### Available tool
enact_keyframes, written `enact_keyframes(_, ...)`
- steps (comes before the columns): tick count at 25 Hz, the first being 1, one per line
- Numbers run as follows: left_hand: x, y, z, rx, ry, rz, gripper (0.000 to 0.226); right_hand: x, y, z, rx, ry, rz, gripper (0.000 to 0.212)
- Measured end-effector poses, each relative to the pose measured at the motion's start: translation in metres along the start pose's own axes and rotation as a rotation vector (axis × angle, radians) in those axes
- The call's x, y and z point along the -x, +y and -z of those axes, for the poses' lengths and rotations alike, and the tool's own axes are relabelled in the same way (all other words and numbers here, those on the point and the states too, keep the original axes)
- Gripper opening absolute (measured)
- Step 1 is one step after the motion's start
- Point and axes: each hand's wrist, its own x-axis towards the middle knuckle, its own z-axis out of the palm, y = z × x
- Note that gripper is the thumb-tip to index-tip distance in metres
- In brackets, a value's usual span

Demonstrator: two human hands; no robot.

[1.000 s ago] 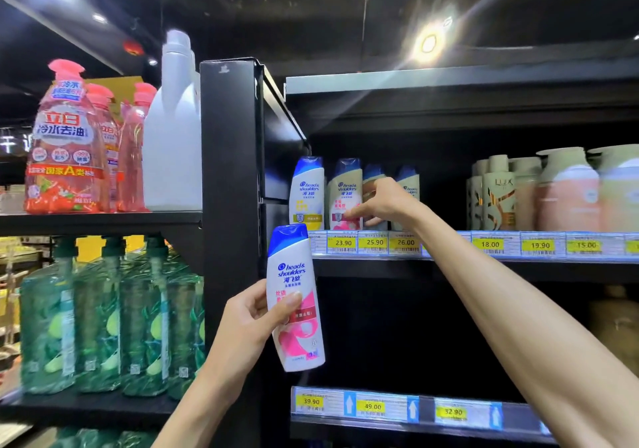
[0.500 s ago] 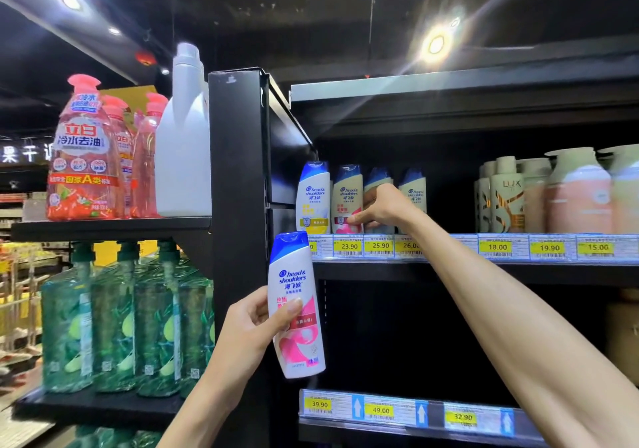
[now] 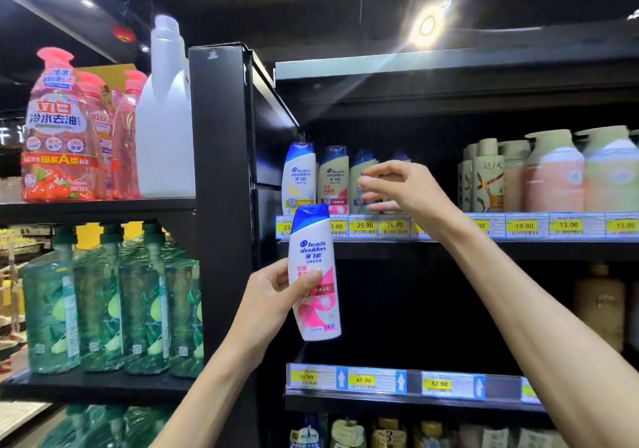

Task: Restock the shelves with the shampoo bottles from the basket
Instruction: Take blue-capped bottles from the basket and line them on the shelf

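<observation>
My left hand (image 3: 273, 302) grips a white shampoo bottle (image 3: 316, 274) with a blue cap and pink label, held upright in front of the shelf edge (image 3: 380, 228). On the shelf stands a row of similar shampoo bottles: a white one (image 3: 299, 178) at the far left, then beige ones (image 3: 333, 179). My right hand (image 3: 404, 188) hovers in front of the third and fourth bottles, fingers spread, holding nothing. The basket is out of view.
Beige and pink pump bottles (image 3: 553, 174) fill the shelf's right part. A black upright post (image 3: 221, 205) divides this unit from the left shelves with red detergent (image 3: 58, 136), a white jug (image 3: 166, 119) and green bottles (image 3: 103, 302). Price tags line the lower shelf (image 3: 397, 382).
My right hand has drawn back from the shelved bottles and opened its fingers. The left hand has raised the white bottle toward the shelf edge.
</observation>
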Motion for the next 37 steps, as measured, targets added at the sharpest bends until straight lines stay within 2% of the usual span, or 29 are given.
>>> enact_keyframes(3, -0.005, 0.001, -0.017, 0.006, -0.062, 0.004, 0.027, 0.034, -0.002, -0.006, 0.005, -0.273, -0.080, 0.043)
enact_keyframes(5, -0.009, 0.001, -0.027, 0.004, -0.094, -0.004, 0.027, 0.047, 0.000, -0.009, 0.027, -0.375, -0.111, 0.045)
enact_keyframes(10, -0.012, 0.001, -0.042, -0.063, -0.120, -0.052, 0.026, 0.055, -0.002, -0.007, 0.021, -0.304, -0.085, 0.041)
enact_keyframes(12, -0.014, 0.007, -0.038, -0.231, -0.008, -0.191, 0.030, 0.051, -0.005, -0.004, -0.020, -0.258, -0.074, 0.044)
enact_keyframes(15, -0.022, 0.012, -0.009, -0.790, 0.355, -0.559, 0.043, 0.032, -0.016, 0.006, -0.058, -0.086, -0.036, 0.041)
enact_keyframes(17, -0.028, 0.011, 0.015, -1.078, 0.555, -0.716, 0.046, 0.016, -0.026, 0.015, -0.128, 0.018, -0.009, 0.037)
enact_keyframes(19, -0.037, 0.007, 0.032, -1.248, 0.637, -0.701, 0.054, 0.000, -0.033, 0.020, -0.168, 0.103, 0.016, 0.036)
enact_keyframes(21, -0.046, 0.000, 0.042, -1.336, 0.633, -0.605, 0.066, -0.016, -0.038, 0.020, -0.157, 0.160, 0.054, 0.034)
enact_keyframes(24, -0.057, -0.013, 0.050, -1.399, 0.638, -0.553, 0.073, -0.037, -0.039, 0.015, -0.050, 0.172, 0.119, 0.036)
enact_keyframes(29, -0.066, -0.023, 0.058, -1.327, 0.674, -0.649, 0.073, -0.070, -0.029, 0.007, 0.165, 0.084, 0.080, 0.042)
enact_keyframes(32, -0.067, -0.025, 0.060, -1.313, 0.674, -0.668, 0.072, -0.081, -0.017, -0.005, 0.203, 0.021, 0.027, 0.040)
enact_keyframes(37, -0.066, -0.024, 0.057, -1.300, 0.675, -0.674, 0.070, -0.083, -0.001, -0.021, 0.233, -0.013, 0.071, 0.057)
